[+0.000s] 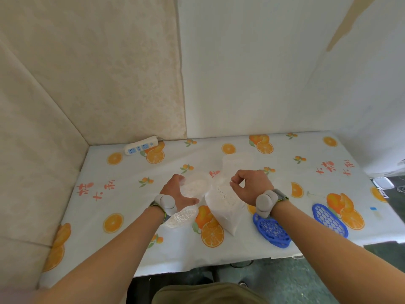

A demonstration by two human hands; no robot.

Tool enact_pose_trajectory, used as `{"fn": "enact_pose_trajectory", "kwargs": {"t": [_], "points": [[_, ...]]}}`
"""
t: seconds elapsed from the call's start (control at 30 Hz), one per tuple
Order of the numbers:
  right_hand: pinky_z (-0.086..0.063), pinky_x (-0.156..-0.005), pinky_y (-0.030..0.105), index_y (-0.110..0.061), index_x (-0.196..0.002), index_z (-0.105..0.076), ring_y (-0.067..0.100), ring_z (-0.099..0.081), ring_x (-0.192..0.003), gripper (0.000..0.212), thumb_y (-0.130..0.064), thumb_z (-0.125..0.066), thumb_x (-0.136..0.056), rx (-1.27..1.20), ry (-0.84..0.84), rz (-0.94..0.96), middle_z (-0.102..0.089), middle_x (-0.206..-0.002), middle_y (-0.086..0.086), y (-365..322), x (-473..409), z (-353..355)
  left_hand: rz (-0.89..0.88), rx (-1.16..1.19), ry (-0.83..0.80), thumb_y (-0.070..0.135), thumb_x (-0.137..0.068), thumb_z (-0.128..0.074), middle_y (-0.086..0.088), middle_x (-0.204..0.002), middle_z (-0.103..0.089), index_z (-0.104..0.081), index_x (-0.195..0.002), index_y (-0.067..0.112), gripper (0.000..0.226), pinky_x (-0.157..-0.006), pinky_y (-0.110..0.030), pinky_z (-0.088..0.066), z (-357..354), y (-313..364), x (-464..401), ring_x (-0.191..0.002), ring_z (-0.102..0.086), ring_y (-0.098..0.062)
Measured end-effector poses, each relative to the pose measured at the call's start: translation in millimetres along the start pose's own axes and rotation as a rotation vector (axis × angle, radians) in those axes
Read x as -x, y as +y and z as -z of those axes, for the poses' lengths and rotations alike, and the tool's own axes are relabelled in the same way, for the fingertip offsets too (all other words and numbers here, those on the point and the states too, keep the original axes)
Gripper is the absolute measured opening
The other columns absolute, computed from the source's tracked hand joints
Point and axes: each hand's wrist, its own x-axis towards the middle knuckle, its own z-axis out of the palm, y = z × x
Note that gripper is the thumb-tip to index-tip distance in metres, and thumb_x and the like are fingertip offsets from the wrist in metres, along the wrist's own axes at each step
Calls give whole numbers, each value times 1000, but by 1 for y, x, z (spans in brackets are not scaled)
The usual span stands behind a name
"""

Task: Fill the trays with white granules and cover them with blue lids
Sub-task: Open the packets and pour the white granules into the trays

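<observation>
A clear tray [195,186] with white granules sits at mid-table, and my left hand [177,191] curls around its left side. A second filled tray [183,216] lies just below that wrist. My right hand [249,185] pinches the top edge of a clear bag of white granules [225,207], which rests tilted on the table. Another clear container [237,160] stands behind the bag, faint against the cloth. Two blue honeycomb lids lie at the right: one [271,232] under my right wrist, the other [329,220] farther right.
The table [131,194] wears a white cloth printed with oranges. A white power strip [141,148] lies at the back left by the wall. Walls close in behind and to the left. The table's front edge runs along the bottom, with dark floor beyond.
</observation>
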Motion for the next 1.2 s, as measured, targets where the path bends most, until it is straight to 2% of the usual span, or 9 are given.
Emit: {"fn": "enact_pose_trajectory", "kwargs": {"t": [0.07, 0.2, 0.4, 0.6, 0.7, 0.83, 0.9, 0.97, 1.2], "points": [[-55, -75, 32, -29, -92, -70, 19, -68, -86, 16, -42, -61, -93, 175, -108, -27, -74, -95, -10, 5, -3, -9, 2, 2, 0, 67, -46, -79, 11, -124, -51, -39, -126, 28, 98, -80, -21, -38, 0, -1, 0, -103, -49, -6], [-51, -67, 29, -29, -97, -69, 23, -65, -85, 23, -44, -52, -95, 379, -223, -53, -70, -98, -3, 9, -6, -23, 3, 5, 4, 68, -45, -78, 13, -124, -51, -38, -126, 29, 98, -81, -21, -38, -1, 1, 0, -104, -48, -5], [-40, -55, 24, -33, -66, -53, 20, -60, -72, 26, -43, -57, -89, 230, -183, -231, -64, -88, -7, 1, -7, -37, 2, 9, -4, 67, -46, -79, 12, -126, -50, -38, -127, 29, 98, -82, -20, -38, -2, 1, -1, -105, -47, -3], [-38, -49, 20, -27, -62, -58, 11, -56, -59, 25, -36, -61, -86, 82, -206, -351, -64, -70, -10, -15, -12, -47, -4, -5, 0, 64, -48, -80, 10, -127, -51, -38, -128, 26, 97, -82, -20, -38, -2, 0, -1, -105, -46, -3], [-34, -50, 22, -22, -50, -44, 15, -42, -53, 37, -28, -63, -81, -48, -190, -408, -46, -54, -8, -19, -13, -49, -4, -7, 4, 63, -49, -80, 10, -128, -50, -38, -128, 26, 97, -83, -21, -38, -2, -1, 0, -105, -46, -4], [-46, -57, 29, -23, -63, -55, 15, -48, -60, 20, -28, -66, -79, -212, -172, -480, -54, -63, 0, -17, -10, -40, -12, -7, 4, 63, -50, -80, 10, -128, -50, -38, -129, 26, 97, -83, -21, -38, -2, 0, -1, -104, -45, -3], [-54, -64, 30, -18, -60, -59, 16, -58, -62, 24, -28, -69, -78, -248, -115, -513, -65, -66, 4, -12, -8, -35, -14, -8, 7, 64, -48, -80, 10, -128, -51, -38, -129, 26, 98, -83, -21, -38, -2, 0, -1, -104, -45, -3], [-59, -71, 32, -17, -61, -66, 19, -67, -70, 23, -30, -72, -78, -272, -64, -540, -69, -72, -5, -8, -7, -29, -13, -12, 10, 64, -48, -80, 9, -128, -51, -38, -128, 26, 98, -84, -21, -39, -3, 1, -1, -104, -46, -3], [-58, -72, 32, -22, -71, -75, 19, -68, -76, 10, -29, -74, -78, -370, 15, -596, -72, -78, -8, -2, 0, -4, -11, -16, 16, 65, -47, -79, 9, -126, -52, -39, -127, 27, 97, -82, -22, -39, -3, -1, 0, -103, -47, -6]]}}
